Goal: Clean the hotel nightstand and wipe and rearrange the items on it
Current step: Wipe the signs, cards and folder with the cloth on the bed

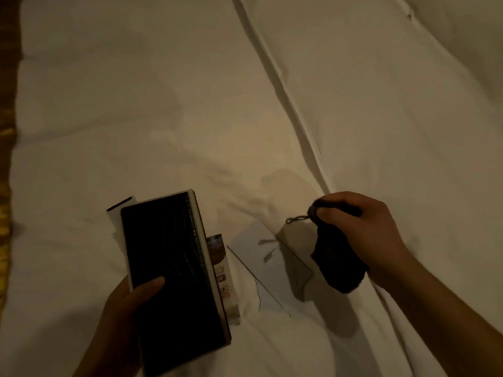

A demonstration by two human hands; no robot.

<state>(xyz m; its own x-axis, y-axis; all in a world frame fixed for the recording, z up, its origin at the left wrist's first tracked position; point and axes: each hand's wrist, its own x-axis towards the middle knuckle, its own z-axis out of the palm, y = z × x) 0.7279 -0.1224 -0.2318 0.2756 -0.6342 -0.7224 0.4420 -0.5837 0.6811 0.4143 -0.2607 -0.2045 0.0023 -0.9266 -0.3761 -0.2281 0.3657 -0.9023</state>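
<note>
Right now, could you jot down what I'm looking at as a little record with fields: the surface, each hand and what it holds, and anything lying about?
surface: creased white bed sheet
left hand: grips a black spiral-bound book, thumb on its cover
right hand: grips a dark cloth that hangs down; a small chain sticks out beside the fist
between the hands: white card lying on the sheet
beside the book: printed leaflet, partly hidden behind it
light: dim, fine detail unreadable

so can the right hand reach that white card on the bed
Likely yes: the flat white card lies uncovered beside the right hand. But that hand grips a dark cloth, so grasping looks awkward.
</note>
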